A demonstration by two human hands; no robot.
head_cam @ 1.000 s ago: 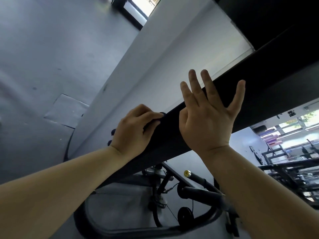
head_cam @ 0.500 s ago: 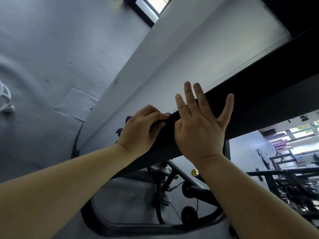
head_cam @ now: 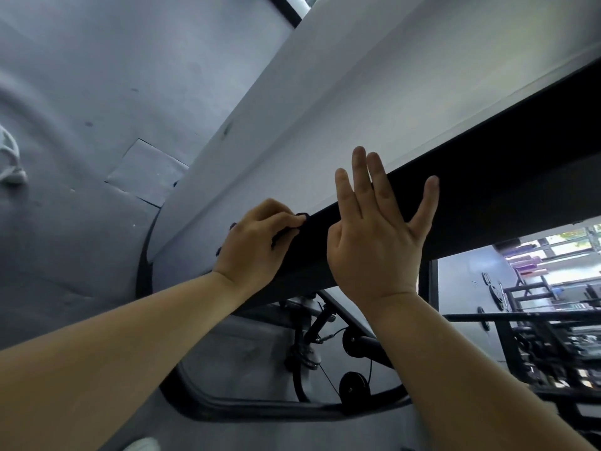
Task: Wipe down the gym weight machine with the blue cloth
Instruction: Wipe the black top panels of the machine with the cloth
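Note:
A wide black beam [head_cam: 504,196] of the weight machine runs overhead from lower left to upper right. My left hand [head_cam: 257,245] grips the dark blue cloth [head_cam: 282,237] and presses it against the beam's upper edge; only small bits of cloth show past the fingers and knuckles. Just to its right, my right hand [head_cam: 374,242] lies flat on the beam's face, fingers straight and spread, holding nothing.
Under the beam hang a cable, a small black pulley [head_cam: 354,388] and a curved black frame tube [head_cam: 260,408]. Racks with weight plates [head_cam: 536,336] stand at the right. A pale ceiling beam [head_cam: 357,92] runs above.
The view has swung slightly, so the ceiling slid right. My right hand has drawn a little nearer my left hand. The left hand still holds the cloth on the beam's edge.

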